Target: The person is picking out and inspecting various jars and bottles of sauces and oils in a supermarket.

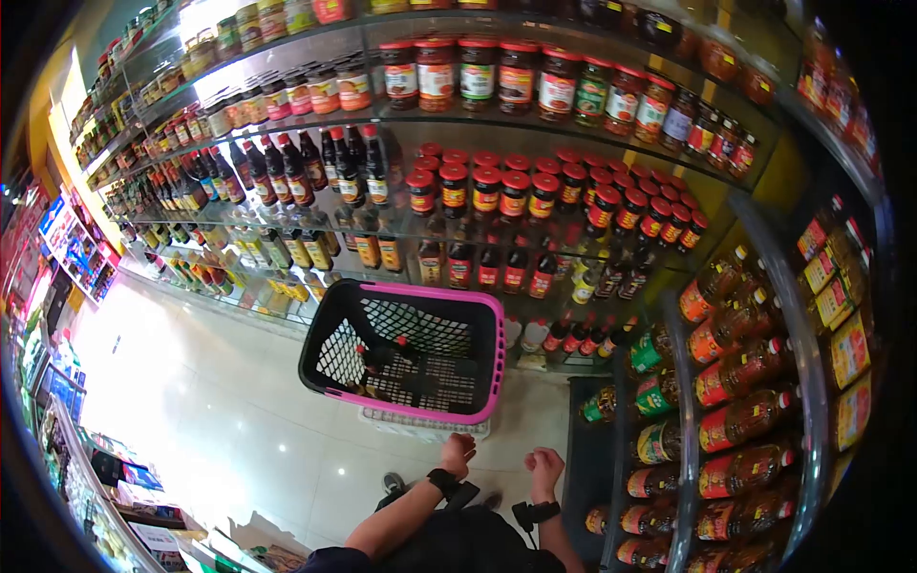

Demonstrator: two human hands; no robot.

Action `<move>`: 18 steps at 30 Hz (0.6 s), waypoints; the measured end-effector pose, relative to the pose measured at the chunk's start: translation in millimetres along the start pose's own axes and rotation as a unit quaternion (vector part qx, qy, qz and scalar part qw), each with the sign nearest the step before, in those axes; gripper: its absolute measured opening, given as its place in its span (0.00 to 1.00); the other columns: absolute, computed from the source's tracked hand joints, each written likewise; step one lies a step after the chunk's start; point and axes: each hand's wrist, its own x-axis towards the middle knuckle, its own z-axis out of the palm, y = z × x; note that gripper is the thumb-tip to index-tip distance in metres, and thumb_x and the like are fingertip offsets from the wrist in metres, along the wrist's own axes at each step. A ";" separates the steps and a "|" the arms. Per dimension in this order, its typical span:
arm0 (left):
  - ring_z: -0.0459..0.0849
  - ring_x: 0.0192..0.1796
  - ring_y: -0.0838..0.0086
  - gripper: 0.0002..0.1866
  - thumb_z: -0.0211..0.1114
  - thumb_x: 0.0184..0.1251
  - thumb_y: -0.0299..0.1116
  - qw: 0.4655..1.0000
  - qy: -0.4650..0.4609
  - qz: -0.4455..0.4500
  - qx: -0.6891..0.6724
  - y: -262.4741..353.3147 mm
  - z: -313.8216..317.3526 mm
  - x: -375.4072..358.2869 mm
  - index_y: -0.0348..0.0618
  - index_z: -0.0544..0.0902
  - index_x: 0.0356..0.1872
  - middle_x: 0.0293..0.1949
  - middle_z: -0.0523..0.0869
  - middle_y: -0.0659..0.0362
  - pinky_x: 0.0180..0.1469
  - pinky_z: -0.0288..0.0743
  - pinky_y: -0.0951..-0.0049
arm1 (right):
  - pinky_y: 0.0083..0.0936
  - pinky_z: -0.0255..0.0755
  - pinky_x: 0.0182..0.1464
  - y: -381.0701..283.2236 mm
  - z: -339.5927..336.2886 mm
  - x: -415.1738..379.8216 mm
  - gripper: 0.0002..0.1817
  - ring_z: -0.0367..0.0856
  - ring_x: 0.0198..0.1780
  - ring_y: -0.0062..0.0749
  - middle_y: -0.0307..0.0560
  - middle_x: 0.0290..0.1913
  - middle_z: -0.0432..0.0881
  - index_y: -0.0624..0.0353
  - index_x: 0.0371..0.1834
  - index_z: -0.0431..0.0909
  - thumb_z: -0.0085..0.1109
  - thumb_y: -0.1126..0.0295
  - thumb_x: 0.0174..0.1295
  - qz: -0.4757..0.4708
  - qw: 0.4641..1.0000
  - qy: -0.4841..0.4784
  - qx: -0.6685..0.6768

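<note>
Just below the pink rim of a black basket (pixel 501 358) is my left hand (pixel 458 455), its fingers curled; whether it holds anything I cannot make out. My right hand (pixel 544 468) hangs to the right of it, apart from the basket, with its fingers bent inward and their inside hidden. Both wrists wear black straps. Inside the basket lie dark bottles with red caps (pixel 402 341), at its left and middle. The basket rests on a white crate (pixel 420 423).
Glass shelves (pixel 420 119) with jars and sauce bottles span the back. On the right, slanted racks (pixel 686 382) hold large oil bottles. A counter with goods (pixel 95 477) stands at the lower left. Pale tiled floor (pixel 220 382) lies left of the basket.
</note>
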 end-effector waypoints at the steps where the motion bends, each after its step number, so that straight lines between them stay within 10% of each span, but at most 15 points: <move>1: 0.75 0.40 0.69 0.12 0.46 0.59 0.39 1.000 0.005 0.016 -0.026 20.5 -13.4 -5.3 0.44 0.74 0.33 0.33 0.79 0.58 0.51 0.66 0.66 | 0.20 0.71 0.26 -3.9 22.1 -7.0 0.02 0.76 0.23 0.25 0.45 0.22 0.77 0.62 0.29 0.74 0.50 0.77 0.54 0.000 1.000 -0.020 -0.001; 18: 0.76 0.33 0.74 0.10 0.46 0.58 0.38 0.983 0.044 0.068 -0.165 231.4 -223.7 -8.2 0.47 0.73 0.26 0.27 0.79 0.62 0.43 0.69 0.72 | 0.20 0.68 0.24 1.4 251.1 -77.8 0.03 0.75 0.22 0.26 0.45 0.21 0.76 0.63 0.26 0.72 0.48 0.78 0.53 -0.015 0.999 -0.017 -0.030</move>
